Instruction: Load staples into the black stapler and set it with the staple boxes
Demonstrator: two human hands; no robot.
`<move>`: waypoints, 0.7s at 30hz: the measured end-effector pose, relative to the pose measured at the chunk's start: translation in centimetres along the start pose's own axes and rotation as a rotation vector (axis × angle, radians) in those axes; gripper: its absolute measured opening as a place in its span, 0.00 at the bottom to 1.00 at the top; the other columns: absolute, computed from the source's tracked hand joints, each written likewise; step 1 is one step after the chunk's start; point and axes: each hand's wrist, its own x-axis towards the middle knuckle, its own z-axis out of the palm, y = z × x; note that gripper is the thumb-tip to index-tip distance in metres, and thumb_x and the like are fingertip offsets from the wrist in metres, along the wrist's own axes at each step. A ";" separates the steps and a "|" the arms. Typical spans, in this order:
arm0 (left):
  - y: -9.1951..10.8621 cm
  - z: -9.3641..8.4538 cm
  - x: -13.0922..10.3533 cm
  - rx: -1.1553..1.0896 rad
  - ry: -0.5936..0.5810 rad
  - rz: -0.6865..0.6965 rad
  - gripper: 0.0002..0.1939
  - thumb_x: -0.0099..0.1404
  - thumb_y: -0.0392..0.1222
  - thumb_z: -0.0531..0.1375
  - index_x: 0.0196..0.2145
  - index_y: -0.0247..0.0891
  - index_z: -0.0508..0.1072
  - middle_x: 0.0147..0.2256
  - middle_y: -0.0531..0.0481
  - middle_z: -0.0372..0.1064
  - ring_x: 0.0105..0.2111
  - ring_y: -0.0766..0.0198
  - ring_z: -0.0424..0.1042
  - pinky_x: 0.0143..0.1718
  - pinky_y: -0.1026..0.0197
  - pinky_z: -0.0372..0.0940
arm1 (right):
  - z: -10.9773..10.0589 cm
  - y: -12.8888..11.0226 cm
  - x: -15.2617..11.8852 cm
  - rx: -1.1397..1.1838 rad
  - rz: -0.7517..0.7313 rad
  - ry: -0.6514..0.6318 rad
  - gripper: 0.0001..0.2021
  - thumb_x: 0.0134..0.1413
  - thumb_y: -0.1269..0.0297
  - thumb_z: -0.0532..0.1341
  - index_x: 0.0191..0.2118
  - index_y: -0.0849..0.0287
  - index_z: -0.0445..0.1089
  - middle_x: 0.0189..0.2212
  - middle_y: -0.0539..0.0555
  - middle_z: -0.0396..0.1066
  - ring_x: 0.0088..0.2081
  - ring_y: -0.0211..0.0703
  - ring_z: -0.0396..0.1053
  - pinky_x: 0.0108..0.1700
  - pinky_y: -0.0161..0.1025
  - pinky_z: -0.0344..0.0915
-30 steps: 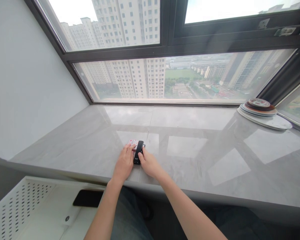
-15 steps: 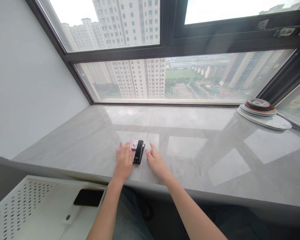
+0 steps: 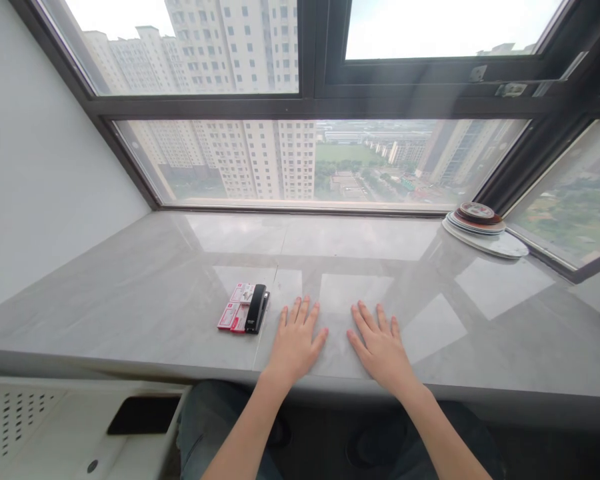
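Observation:
My left hand (image 3: pixel 296 339) lies flat on the grey marbled sill (image 3: pixel 145 300), fingers spread, holding nothing. To its left is a black stapler (image 3: pixel 257 309), standing apart from the hand. Small red-and-white boxes (image 3: pixel 233 313) sit against the stapler's left side; their printing is too small to read. My right hand (image 3: pixel 380 340) also rests flat with its fingers apart, palm down and with nothing in it. A strip of bare sill separates the two hands.
A stack of round plates or discs (image 3: pixel 483 230) is at the far right corner by the window. Below the sill on the left stands a white perforated plastic unit (image 3: pixel 55 440) with a black phone-like slab (image 3: pixel 143 415) on it. A dark window frame (image 3: pixel 305 107) borders the back.
My left hand has let go of the small boxes and moved right, away from the stapler. My right hand has moved right and flattened out. The view has shifted to the right.

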 end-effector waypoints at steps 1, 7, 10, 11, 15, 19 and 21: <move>-0.1 0.4 -0.1 0.023 -0.017 -0.003 0.30 0.75 0.54 0.50 0.71 0.49 0.54 0.72 0.48 0.48 0.72 0.49 0.46 0.70 0.38 0.47 | 0.1 -0.3 -0.1 -0.025 0.011 0.002 0.31 0.71 0.47 0.44 0.75 0.45 0.44 0.75 0.45 0.42 0.75 0.62 0.30 0.71 0.68 0.34; -0.5 0.3 -0.4 0.061 -0.048 -0.006 0.30 0.76 0.55 0.47 0.72 0.52 0.51 0.73 0.51 0.45 0.73 0.52 0.44 0.71 0.39 0.45 | 0.0 -1.1 -0.1 -0.069 0.045 -0.001 0.31 0.71 0.46 0.42 0.75 0.44 0.43 0.75 0.44 0.39 0.75 0.62 0.29 0.71 0.68 0.33; -0.4 0.2 -0.3 0.060 -0.053 -0.004 0.30 0.76 0.55 0.46 0.72 0.52 0.51 0.73 0.51 0.45 0.73 0.52 0.44 0.71 0.40 0.44 | -0.1 -1.0 -0.2 -0.074 0.049 -0.004 0.31 0.71 0.46 0.42 0.75 0.44 0.43 0.75 0.44 0.39 0.75 0.61 0.29 0.71 0.68 0.34; -0.4 0.2 -0.3 0.059 -0.055 -0.004 0.30 0.76 0.55 0.46 0.72 0.52 0.51 0.73 0.51 0.45 0.73 0.52 0.44 0.71 0.40 0.44 | -0.1 -1.0 -0.2 -0.074 0.050 -0.007 0.31 0.71 0.46 0.42 0.75 0.44 0.43 0.75 0.44 0.39 0.75 0.61 0.29 0.71 0.67 0.34; -0.5 0.4 -0.3 0.049 -0.050 -0.005 0.29 0.76 0.55 0.47 0.72 0.52 0.52 0.73 0.50 0.46 0.73 0.52 0.44 0.71 0.39 0.44 | -0.2 -1.1 -0.2 -0.065 0.054 -0.009 0.31 0.71 0.47 0.42 0.75 0.44 0.43 0.75 0.45 0.40 0.75 0.60 0.29 0.71 0.67 0.34; -0.6 0.4 -0.4 0.022 -0.027 0.009 0.29 0.76 0.55 0.48 0.72 0.52 0.52 0.73 0.50 0.46 0.73 0.51 0.45 0.70 0.38 0.46 | -0.2 -1.0 -0.2 -0.024 0.041 0.010 0.31 0.71 0.47 0.43 0.75 0.44 0.45 0.75 0.46 0.42 0.75 0.61 0.31 0.71 0.68 0.34; -0.7 0.4 -0.4 0.010 -0.017 0.016 0.29 0.76 0.55 0.48 0.72 0.53 0.52 0.73 0.50 0.47 0.73 0.51 0.46 0.70 0.38 0.47 | -0.2 -1.0 -0.2 -0.004 0.031 0.020 0.31 0.71 0.47 0.44 0.75 0.44 0.45 0.75 0.47 0.43 0.75 0.62 0.31 0.71 0.68 0.34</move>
